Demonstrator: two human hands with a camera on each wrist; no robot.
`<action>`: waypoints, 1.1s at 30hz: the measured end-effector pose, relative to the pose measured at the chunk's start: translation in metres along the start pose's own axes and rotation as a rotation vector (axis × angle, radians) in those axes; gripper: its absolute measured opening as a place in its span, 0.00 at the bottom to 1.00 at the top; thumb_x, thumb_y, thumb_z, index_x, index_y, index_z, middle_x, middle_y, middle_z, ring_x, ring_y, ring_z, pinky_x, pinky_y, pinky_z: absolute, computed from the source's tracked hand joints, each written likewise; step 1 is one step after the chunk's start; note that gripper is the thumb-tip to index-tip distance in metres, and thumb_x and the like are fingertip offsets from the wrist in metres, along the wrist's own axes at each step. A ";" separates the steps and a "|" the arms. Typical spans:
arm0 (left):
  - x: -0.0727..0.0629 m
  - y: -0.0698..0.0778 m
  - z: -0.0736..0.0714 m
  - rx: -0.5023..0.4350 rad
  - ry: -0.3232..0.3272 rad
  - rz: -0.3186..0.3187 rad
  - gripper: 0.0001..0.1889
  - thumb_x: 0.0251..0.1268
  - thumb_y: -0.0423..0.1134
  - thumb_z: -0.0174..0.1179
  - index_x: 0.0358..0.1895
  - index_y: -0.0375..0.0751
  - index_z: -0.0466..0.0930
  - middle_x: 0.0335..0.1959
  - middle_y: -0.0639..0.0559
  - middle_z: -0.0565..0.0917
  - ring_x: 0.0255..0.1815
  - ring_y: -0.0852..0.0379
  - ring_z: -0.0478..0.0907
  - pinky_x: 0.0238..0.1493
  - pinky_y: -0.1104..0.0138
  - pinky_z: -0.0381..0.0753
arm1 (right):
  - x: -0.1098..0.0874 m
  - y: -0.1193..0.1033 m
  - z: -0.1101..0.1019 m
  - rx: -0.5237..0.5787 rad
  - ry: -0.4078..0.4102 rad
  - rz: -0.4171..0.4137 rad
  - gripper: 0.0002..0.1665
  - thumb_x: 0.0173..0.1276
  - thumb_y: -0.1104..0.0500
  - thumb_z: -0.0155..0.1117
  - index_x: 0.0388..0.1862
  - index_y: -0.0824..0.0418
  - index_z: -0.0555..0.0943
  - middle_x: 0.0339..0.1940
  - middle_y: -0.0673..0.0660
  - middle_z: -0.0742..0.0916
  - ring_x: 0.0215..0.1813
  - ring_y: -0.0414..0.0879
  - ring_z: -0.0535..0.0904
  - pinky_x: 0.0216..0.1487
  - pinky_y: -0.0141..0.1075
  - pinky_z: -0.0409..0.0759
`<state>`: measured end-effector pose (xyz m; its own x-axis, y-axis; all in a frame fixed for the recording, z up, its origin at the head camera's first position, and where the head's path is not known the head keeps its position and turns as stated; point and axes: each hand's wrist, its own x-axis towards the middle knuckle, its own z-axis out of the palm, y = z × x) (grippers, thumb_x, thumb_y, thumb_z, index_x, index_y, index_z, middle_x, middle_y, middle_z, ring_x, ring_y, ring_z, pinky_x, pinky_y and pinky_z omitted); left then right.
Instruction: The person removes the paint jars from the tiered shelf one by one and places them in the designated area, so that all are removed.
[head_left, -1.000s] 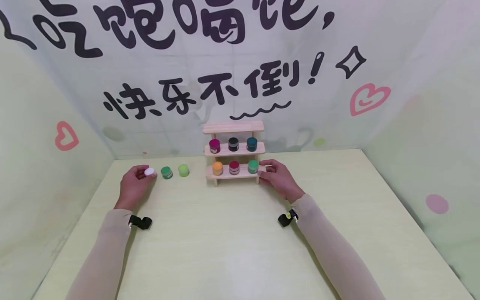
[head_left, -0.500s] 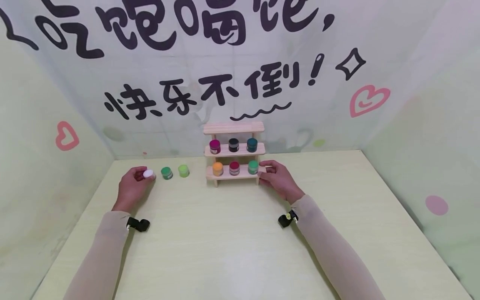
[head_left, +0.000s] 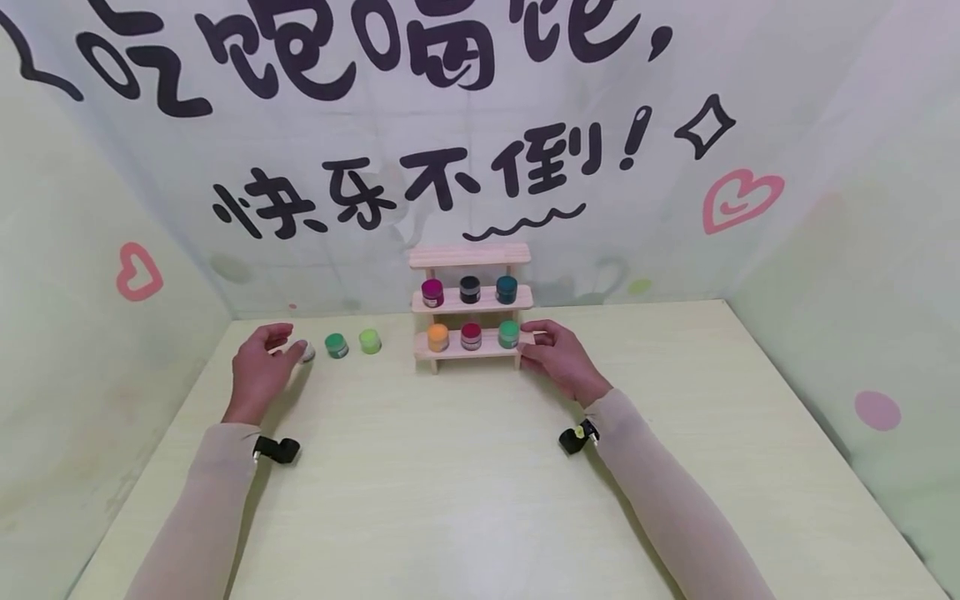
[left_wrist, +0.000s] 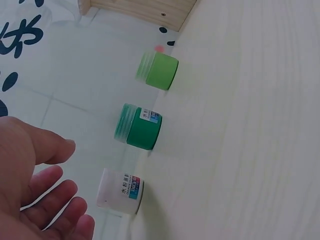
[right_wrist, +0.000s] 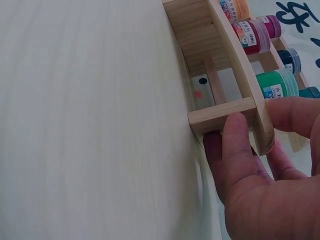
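Note:
My left hand (head_left: 258,371) is beside a white-lidded paint jar (left_wrist: 120,192), thumb and fingers spread apart from it in the left wrist view. The jar stands upright on the table at the left end of a row. Beside it are a dark green paint jar (left_wrist: 142,127) and a light green one (left_wrist: 162,71). My right hand (right_wrist: 270,200) grips the right end of a small wooden tiered shelf (head_left: 471,255), thumb against its front leg and fingers around the lower tier's end. A green paint jar (right_wrist: 277,84) on that tier is close to the fingers.
Magenta (head_left: 432,293), black (head_left: 470,290) and teal (head_left: 507,290) jars stand on the middle tier. Orange (head_left: 438,337) and red (head_left: 471,337) ones share the lower tier with the green. A printed cloth backdrop (head_left: 360,275) rises behind the table.
My left hand has let go of the white-lidded jar, its fingers opening and drawing slightly left of it. The right hand keeps its grip on the shelf.

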<state>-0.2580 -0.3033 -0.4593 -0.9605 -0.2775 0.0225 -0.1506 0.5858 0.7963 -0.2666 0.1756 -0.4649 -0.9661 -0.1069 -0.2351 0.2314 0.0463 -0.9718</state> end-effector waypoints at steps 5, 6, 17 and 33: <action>-0.003 0.013 0.001 -0.019 0.024 0.057 0.30 0.78 0.52 0.62 0.74 0.40 0.72 0.73 0.39 0.78 0.74 0.40 0.74 0.74 0.47 0.76 | 0.001 0.001 -0.001 -0.002 -0.001 0.005 0.26 0.76 0.65 0.67 0.70 0.59 0.75 0.46 0.57 0.77 0.50 0.49 0.81 0.64 0.44 0.87; -0.003 0.017 0.002 -0.028 0.028 0.065 0.30 0.77 0.52 0.62 0.73 0.40 0.73 0.73 0.39 0.78 0.74 0.41 0.75 0.74 0.48 0.76 | 0.001 0.001 -0.001 -0.005 0.000 0.006 0.26 0.76 0.65 0.67 0.70 0.59 0.76 0.46 0.57 0.77 0.50 0.49 0.81 0.64 0.44 0.87; -0.008 0.058 0.018 -0.103 0.041 0.167 0.26 0.77 0.50 0.63 0.71 0.41 0.76 0.68 0.43 0.81 0.71 0.45 0.78 0.72 0.52 0.80 | 0.001 0.001 0.000 0.001 0.007 0.008 0.26 0.75 0.66 0.68 0.70 0.60 0.76 0.46 0.56 0.78 0.50 0.48 0.79 0.62 0.43 0.88; -0.003 0.102 0.054 -0.181 -0.040 0.290 0.23 0.76 0.45 0.65 0.68 0.38 0.78 0.64 0.41 0.83 0.63 0.49 0.80 0.67 0.58 0.83 | 0.003 0.002 -0.002 0.005 0.006 0.009 0.26 0.76 0.64 0.68 0.70 0.59 0.76 0.47 0.57 0.78 0.51 0.49 0.81 0.65 0.46 0.86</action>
<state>-0.2836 -0.2015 -0.4107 -0.9662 -0.0870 0.2426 0.1705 0.4904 0.8546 -0.2694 0.1768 -0.4677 -0.9646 -0.1010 -0.2435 0.2404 0.0421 -0.9698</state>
